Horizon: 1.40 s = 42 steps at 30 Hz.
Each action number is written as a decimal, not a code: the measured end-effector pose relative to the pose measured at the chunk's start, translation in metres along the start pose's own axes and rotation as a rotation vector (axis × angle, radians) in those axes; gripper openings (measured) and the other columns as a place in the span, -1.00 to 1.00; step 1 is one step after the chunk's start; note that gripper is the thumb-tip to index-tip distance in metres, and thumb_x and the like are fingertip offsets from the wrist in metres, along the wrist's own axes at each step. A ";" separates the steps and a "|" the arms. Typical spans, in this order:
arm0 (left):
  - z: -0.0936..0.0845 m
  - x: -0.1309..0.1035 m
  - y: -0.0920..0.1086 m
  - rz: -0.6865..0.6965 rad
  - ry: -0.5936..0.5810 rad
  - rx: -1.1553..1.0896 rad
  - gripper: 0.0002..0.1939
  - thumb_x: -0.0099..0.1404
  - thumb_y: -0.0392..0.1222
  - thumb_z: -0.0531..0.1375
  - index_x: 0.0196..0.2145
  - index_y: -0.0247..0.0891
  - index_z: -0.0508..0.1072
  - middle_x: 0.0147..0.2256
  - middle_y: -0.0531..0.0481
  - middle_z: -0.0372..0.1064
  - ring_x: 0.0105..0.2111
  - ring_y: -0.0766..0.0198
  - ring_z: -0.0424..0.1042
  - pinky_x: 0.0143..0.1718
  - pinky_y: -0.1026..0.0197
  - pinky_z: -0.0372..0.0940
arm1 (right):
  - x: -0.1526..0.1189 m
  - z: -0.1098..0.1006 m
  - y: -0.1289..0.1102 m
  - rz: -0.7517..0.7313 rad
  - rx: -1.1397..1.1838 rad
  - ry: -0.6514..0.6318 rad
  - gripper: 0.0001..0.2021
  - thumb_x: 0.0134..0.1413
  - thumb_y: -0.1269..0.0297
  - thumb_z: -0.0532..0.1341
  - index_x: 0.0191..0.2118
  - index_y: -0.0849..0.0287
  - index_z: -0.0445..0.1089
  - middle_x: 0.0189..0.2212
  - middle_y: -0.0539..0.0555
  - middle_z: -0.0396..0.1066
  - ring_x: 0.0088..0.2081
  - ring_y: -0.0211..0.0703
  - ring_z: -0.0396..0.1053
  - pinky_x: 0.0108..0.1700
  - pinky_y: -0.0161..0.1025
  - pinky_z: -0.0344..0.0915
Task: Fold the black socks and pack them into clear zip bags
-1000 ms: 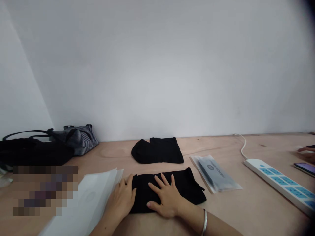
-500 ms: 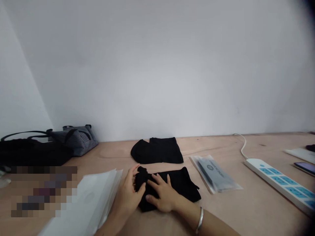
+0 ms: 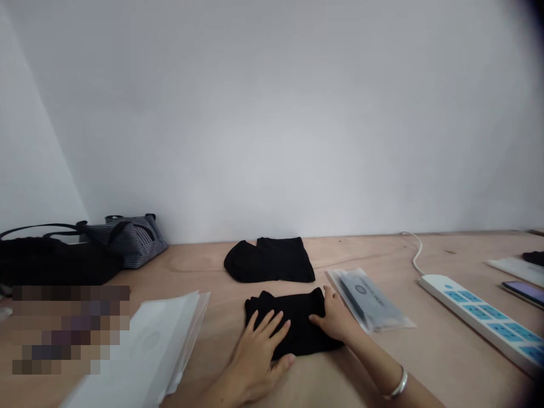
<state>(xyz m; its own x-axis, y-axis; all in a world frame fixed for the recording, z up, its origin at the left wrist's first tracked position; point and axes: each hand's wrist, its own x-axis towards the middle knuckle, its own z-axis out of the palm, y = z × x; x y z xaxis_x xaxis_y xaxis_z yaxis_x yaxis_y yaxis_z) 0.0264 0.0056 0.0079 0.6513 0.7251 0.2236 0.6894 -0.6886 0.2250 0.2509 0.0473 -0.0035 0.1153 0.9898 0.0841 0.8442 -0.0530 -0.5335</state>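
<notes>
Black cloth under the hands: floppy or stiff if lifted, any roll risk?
The black cloth is probably floppy: its far left edge bunches into ripples beyond the left hand. It's likely light, lying thin and low on the table. Rolling looks unlikely given that flat shape, though a push might wrinkle it.

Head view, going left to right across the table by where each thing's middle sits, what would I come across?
Black bag, frosted plastic sleeves, left hand, folded black cloth, right hand, frosted plastic packet with printed lettering, white power strip with blue socket panels, phone.
</notes>
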 end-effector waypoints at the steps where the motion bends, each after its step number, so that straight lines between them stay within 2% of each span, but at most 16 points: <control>1: 0.001 -0.002 -0.001 -0.008 0.012 0.013 -0.44 0.26 0.10 -0.04 0.17 -0.01 -0.04 0.18 -0.01 -0.05 0.17 0.02 -0.09 0.12 -0.23 -0.17 | 0.001 0.000 0.000 0.019 0.044 -0.024 -0.23 -0.23 0.29 0.23 0.13 0.43 -0.09 0.00 0.45 0.12 0.02 0.17 0.17 -0.08 -0.07 0.16; 3: 0.001 -0.010 -0.006 -0.058 0.061 0.037 -0.33 0.22 0.12 0.00 0.20 -0.09 -0.14 0.20 -0.05 -0.13 0.18 0.00 -0.17 0.13 -0.21 -0.18 | 0.003 -0.003 -0.001 0.041 0.107 -0.059 -0.25 -0.24 0.34 0.21 0.12 0.45 -0.07 -0.04 0.45 0.18 0.00 0.16 0.20 -0.10 -0.09 0.19; 6: -0.002 -0.028 -0.018 -0.234 0.090 0.078 -0.04 0.05 0.23 0.10 0.22 -0.31 -0.24 0.21 -0.21 -0.24 0.19 -0.10 -0.24 0.12 -0.23 -0.18 | 0.008 -0.014 -0.009 0.038 0.170 -0.083 -0.35 -0.18 0.37 0.13 0.10 0.43 -0.02 -0.15 0.34 0.31 -0.07 0.06 0.30 -0.14 -0.15 0.23; 9: -0.008 -0.046 -0.028 -0.414 -0.015 0.090 0.06 -0.03 0.34 0.08 0.20 -0.47 -0.14 0.19 -0.34 -0.21 0.17 -0.16 -0.22 0.11 -0.23 -0.19 | 0.013 -0.024 -0.027 0.008 0.240 -0.086 -0.42 -0.12 0.37 0.06 0.09 0.36 -0.02 -0.20 0.24 0.36 -0.14 -0.03 0.35 -0.19 -0.19 0.27; 12: -0.011 -0.055 -0.032 -0.491 -0.095 0.078 0.06 -0.06 0.38 0.04 0.18 -0.51 -0.05 0.18 -0.37 -0.18 0.17 -0.14 -0.20 0.13 -0.20 -0.20 | 0.011 -0.024 -0.060 -0.053 0.284 -0.080 -0.39 -0.11 0.36 0.07 0.12 0.35 -0.07 -0.16 0.24 0.33 -0.09 -0.05 0.31 -0.17 -0.22 0.26; 15: -0.012 -0.055 -0.031 -0.508 -0.094 0.070 0.09 -0.10 0.38 0.07 0.18 -0.48 -0.06 0.18 -0.34 -0.20 0.17 -0.12 -0.19 0.14 -0.16 -0.23 | -0.003 -0.007 -0.103 -0.119 0.278 -0.075 -0.35 -0.12 0.37 0.10 0.14 0.34 -0.11 -0.08 0.27 0.27 -0.06 -0.02 0.27 -0.13 -0.20 0.24; 18: -0.011 -0.054 -0.033 -0.539 -0.069 0.043 0.15 -0.16 0.36 0.12 0.19 -0.49 -0.12 0.19 -0.34 -0.21 0.17 -0.13 -0.18 0.14 -0.15 -0.21 | -0.026 0.023 -0.143 -0.218 0.078 -0.077 -0.36 -0.12 0.45 0.06 0.16 0.35 -0.10 -0.04 0.35 0.21 -0.13 0.06 0.32 -0.18 -0.09 0.25; 21: -0.006 -0.056 -0.040 -0.558 -0.045 -0.005 0.19 -0.19 0.33 0.16 0.20 -0.52 -0.17 0.20 -0.36 -0.26 0.17 -0.15 -0.20 0.14 -0.14 -0.18 | -0.046 0.047 -0.163 -0.260 -0.124 -0.115 -0.35 -0.13 0.40 0.09 0.16 0.35 -0.07 -0.07 0.37 0.21 -0.25 0.11 0.37 -0.31 -0.04 0.28; 23: 0.000 -0.059 -0.045 -0.559 -0.021 -0.020 0.20 -0.20 0.31 0.18 0.20 -0.51 -0.19 0.20 -0.36 -0.29 0.17 -0.14 -0.21 0.14 -0.12 -0.17 | -0.052 0.050 -0.161 -0.350 -0.209 -0.137 -0.32 -0.15 0.38 0.11 0.16 0.34 -0.07 -0.08 0.36 0.23 -0.29 0.10 0.38 -0.35 -0.06 0.28; 25: 0.004 -0.062 -0.049 -0.557 0.034 -0.017 0.23 -0.22 0.27 0.22 0.21 -0.46 -0.24 0.20 -0.37 -0.26 0.17 -0.14 -0.20 0.13 -0.13 -0.15 | -0.051 0.042 -0.148 -0.520 -0.248 -0.178 -0.29 -0.19 0.37 0.14 0.17 0.29 -0.08 -0.10 0.30 0.26 -0.28 0.08 0.37 -0.34 -0.10 0.28; 28: 0.004 -0.061 -0.049 -0.478 0.153 0.021 0.27 -0.22 0.19 0.27 0.22 -0.37 -0.39 0.20 -0.35 -0.23 0.17 -0.16 -0.19 0.11 -0.18 -0.10 | -0.045 0.016 -0.117 -0.806 -0.248 -0.285 -0.25 -0.23 0.31 0.19 0.17 0.12 -0.06 -0.13 0.15 0.30 -0.24 0.02 0.34 -0.26 -0.15 0.25; 30: -0.002 -0.054 -0.045 -0.336 0.199 0.058 0.22 -0.18 0.18 0.28 0.22 -0.27 -0.38 0.21 -0.28 -0.24 0.17 -0.15 -0.20 0.10 -0.20 -0.11 | -0.041 -0.002 -0.094 -0.894 -0.237 -0.342 -0.29 -0.22 0.27 0.21 0.15 0.01 -0.01 -0.16 0.07 0.32 -0.22 -0.03 0.32 -0.22 -0.18 0.22; 33: -0.017 -0.035 -0.033 -0.084 0.176 0.069 0.04 -0.06 0.20 0.22 0.22 -0.12 -0.26 0.22 -0.14 -0.23 0.18 -0.11 -0.20 0.12 -0.19 -0.15 | -0.038 -0.017 -0.065 -0.885 -0.185 -0.265 -0.29 -0.25 0.21 0.24 0.13 -0.01 0.06 -0.06 0.08 0.24 -0.09 -0.01 0.21 -0.10 -0.15 0.15; 36: -0.026 -0.014 -0.022 0.079 0.081 0.039 -0.06 0.03 0.14 0.19 0.22 -0.11 -0.24 0.22 -0.07 -0.19 0.18 -0.02 -0.18 0.14 -0.14 -0.15 | -0.041 -0.014 -0.045 -0.772 -0.194 -0.151 -0.19 -0.27 0.10 0.24 0.18 0.13 -0.01 0.11 0.21 0.05 0.08 0.12 0.02 0.06 0.00 -0.02; 39: -0.021 -0.003 -0.020 0.122 -0.024 -0.007 -0.18 0.13 0.04 0.15 0.21 -0.11 -0.20 0.20 -0.05 -0.11 0.18 0.07 -0.11 0.13 -0.09 -0.09 | -0.046 -0.004 -0.033 -0.744 -0.237 -0.187 -0.24 -0.05 0.04 0.11 0.22 0.29 -0.14 0.20 0.29 -0.17 0.20 0.13 -0.25 0.15 0.06 -0.23; 42: -0.010 -0.006 -0.025 0.076 -0.063 -0.049 -0.37 0.24 0.01 0.05 0.19 -0.10 -0.10 0.18 -0.04 -0.07 0.16 0.12 -0.06 0.13 -0.05 -0.04 | -0.049 0.005 -0.029 -0.759 -0.269 -0.236 -0.35 0.08 0.10 -0.01 0.22 0.36 -0.14 0.21 0.31 -0.20 0.22 0.07 -0.30 0.17 0.00 -0.23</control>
<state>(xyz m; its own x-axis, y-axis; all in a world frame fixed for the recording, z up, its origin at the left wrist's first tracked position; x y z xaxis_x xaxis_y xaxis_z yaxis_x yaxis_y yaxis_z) 0.0026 0.0183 0.0104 0.7210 0.6684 0.1826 0.6216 -0.7404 0.2558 0.2178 0.0014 0.0038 -0.6220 0.7694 0.1454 0.7476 0.6388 -0.1818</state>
